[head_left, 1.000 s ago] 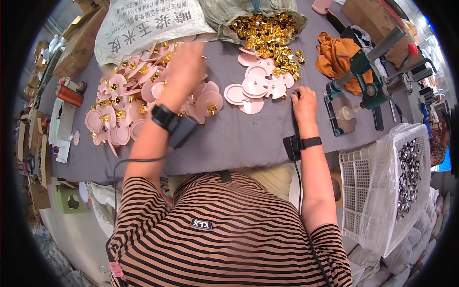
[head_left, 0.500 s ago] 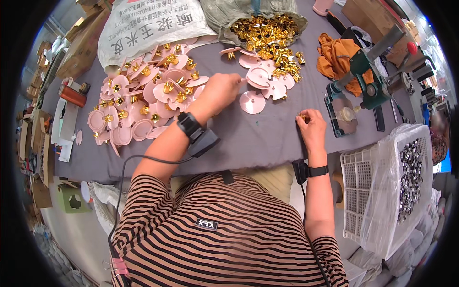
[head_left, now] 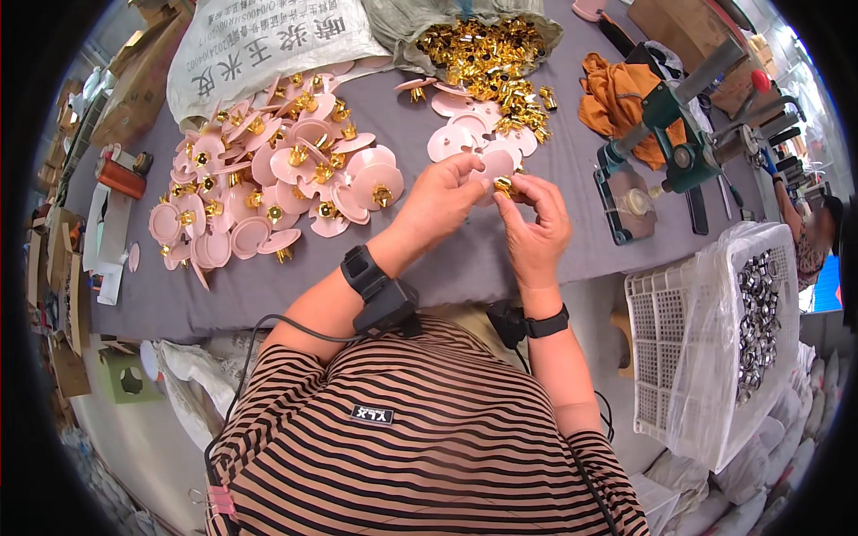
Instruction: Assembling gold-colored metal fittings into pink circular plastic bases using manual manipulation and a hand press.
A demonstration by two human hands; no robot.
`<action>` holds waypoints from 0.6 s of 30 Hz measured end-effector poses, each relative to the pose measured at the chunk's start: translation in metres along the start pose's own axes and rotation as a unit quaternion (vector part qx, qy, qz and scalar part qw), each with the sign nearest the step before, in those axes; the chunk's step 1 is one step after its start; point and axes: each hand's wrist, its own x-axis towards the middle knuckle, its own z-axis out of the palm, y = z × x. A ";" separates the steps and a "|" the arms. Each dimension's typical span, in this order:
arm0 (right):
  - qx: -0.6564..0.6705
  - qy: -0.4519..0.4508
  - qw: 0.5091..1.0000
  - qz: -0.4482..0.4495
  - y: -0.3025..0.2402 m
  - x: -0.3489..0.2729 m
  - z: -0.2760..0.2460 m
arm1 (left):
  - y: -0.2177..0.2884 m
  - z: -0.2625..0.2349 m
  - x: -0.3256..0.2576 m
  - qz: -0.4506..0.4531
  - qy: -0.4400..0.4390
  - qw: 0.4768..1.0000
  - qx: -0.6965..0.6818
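Person wears a short-sleeved top with horizontal stripes, black on brownish pink, with a small black rectangular patch at mid-chest. Left wrist [head_left: 365,271] carries a black band with a boxy black unit just behind it on the forearm; a dark cable runs from that unit down toward the left side of the torso. Right wrist [head_left: 546,323] carries a slimmer black band with a black module on its inner side; both forearms are bare.
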 end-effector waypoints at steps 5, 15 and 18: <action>-0.062 -0.007 0.998 -0.019 -0.001 -0.003 -0.005 | 0.012 0.012 -0.019 0.133 0.052 0.966 0.215; 0.344 0.074 0.872 0.339 0.008 -0.022 0.002 | 0.002 0.020 -0.027 0.255 0.072 0.924 0.276; 0.350 0.076 0.871 0.335 0.007 -0.020 0.001 | 0.007 0.023 -0.032 0.278 0.072 0.915 0.283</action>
